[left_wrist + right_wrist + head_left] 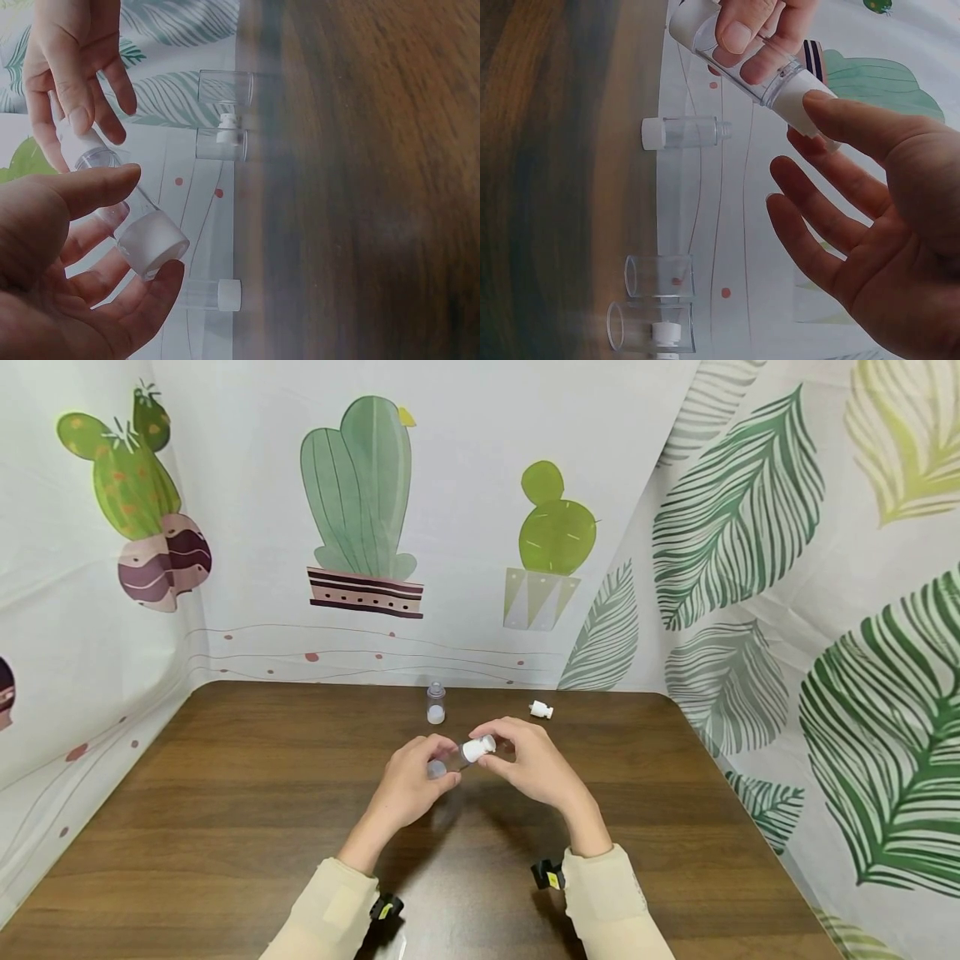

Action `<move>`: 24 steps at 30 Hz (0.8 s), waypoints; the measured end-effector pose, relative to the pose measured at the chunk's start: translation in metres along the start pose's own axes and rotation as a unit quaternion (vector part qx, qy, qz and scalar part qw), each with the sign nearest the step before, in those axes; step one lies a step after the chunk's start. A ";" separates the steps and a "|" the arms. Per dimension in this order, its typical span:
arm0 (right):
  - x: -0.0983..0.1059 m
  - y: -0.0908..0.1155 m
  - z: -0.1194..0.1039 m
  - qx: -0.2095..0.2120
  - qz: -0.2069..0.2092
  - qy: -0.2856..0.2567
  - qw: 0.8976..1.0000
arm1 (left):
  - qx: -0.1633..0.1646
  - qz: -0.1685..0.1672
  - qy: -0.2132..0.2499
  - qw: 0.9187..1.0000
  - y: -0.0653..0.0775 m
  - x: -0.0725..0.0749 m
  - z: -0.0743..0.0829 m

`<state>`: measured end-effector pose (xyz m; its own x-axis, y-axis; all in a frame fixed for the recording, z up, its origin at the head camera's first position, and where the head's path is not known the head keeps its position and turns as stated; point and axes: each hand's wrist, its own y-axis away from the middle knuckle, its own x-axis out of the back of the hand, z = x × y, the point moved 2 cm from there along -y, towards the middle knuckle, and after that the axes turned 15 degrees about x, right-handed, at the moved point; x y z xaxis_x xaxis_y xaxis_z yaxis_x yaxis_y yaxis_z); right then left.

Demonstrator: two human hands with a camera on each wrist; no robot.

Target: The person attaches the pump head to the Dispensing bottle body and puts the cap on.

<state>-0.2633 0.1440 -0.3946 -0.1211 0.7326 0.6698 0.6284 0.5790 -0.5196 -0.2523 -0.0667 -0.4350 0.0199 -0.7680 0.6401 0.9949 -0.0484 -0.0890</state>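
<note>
My left hand (pixel 411 783) grips a clear bottle (pixel 152 244) with a white base by its sides, fingers and thumb round the body. The bottle is tilted, its neck pointing up and toward the right hand. On its neck sits a white pump head (pixel 795 101). My right hand (pixel 534 764) pinches that pump head between thumb and index finger. Its other fingers are spread loosely in the right wrist view.
A second clear bottle (pixel 436 703), open at the neck, stands at the table's far edge. Another white pump head (pixel 541 710) lies to its right. Two clear caps, one (pixel 660 277) beside another (pixel 622 328), stand near that pump head. A patterned cloth (pixel 465 647) hangs behind the table.
</note>
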 end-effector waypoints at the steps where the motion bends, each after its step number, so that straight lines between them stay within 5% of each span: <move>1: 0.000 0.000 0.000 0.000 0.000 0.000 1.000 | 0.000 0.000 0.000 1.000 0.000 0.000 0.000; 24: -0.004 0.000 0.001 -0.053 0.016 0.013 0.998 | 0.000 -0.007 0.003 1.000 0.002 0.000 0.002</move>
<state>-0.2636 0.1412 -0.3980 -0.0808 0.7395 0.6682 0.7095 0.5135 -0.4826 -0.2503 -0.0657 -0.4331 0.0060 -0.7709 0.6369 0.9950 -0.0589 -0.0807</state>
